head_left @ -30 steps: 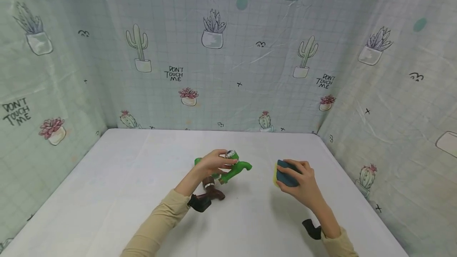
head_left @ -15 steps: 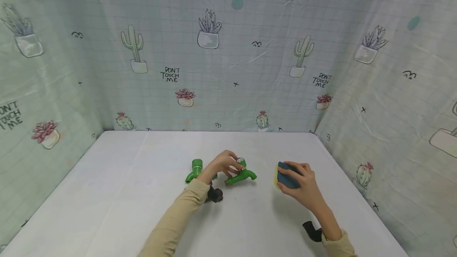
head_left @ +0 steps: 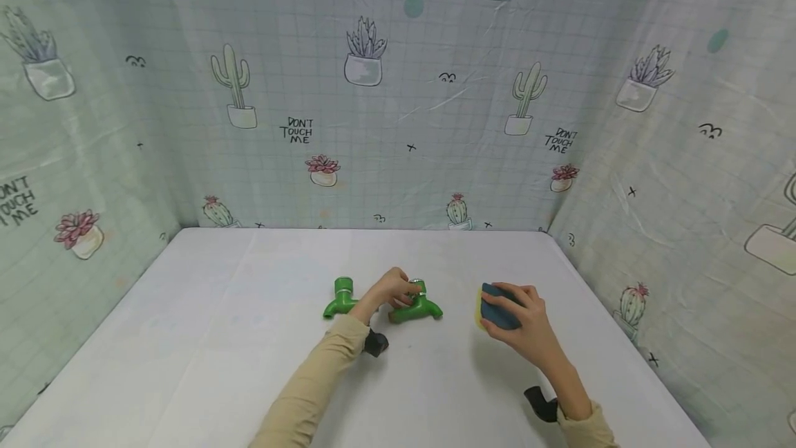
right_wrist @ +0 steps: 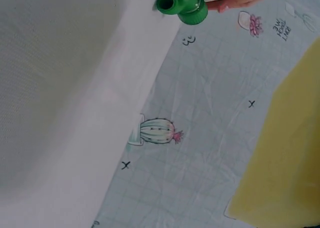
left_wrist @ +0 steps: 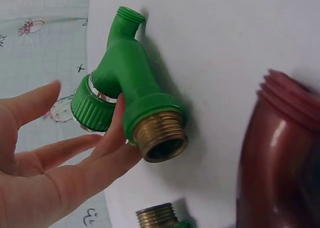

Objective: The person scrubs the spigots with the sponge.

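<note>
A green tap (head_left: 423, 310) with a ribbed knob and a brass threaded inlet (left_wrist: 161, 138) lies on the white table. My left hand (head_left: 392, 288) is at its knob side. In the left wrist view two fingers touch the tap's underside, while the thumb stands well away from it. My right hand (head_left: 532, 329) grips a blue-and-yellow sponge (head_left: 502, 318), raised over the right side of the table. Only the sponge's yellow side (right_wrist: 287, 173) shows in the right wrist view. Another green tap (head_left: 340, 303) lies left of my left wrist.
A dark red-brown tap (left_wrist: 272, 158) lies close to the left hand; in the head view the left forearm hides it. The table (head_left: 249, 337) has patterned cloth walls (head_left: 429, 109) at its back and sides.
The left hand has moved right and lowered the green tap onto the table, and its thumb is now off it. The right hand keeps holding the sponge in nearly the same place.
</note>
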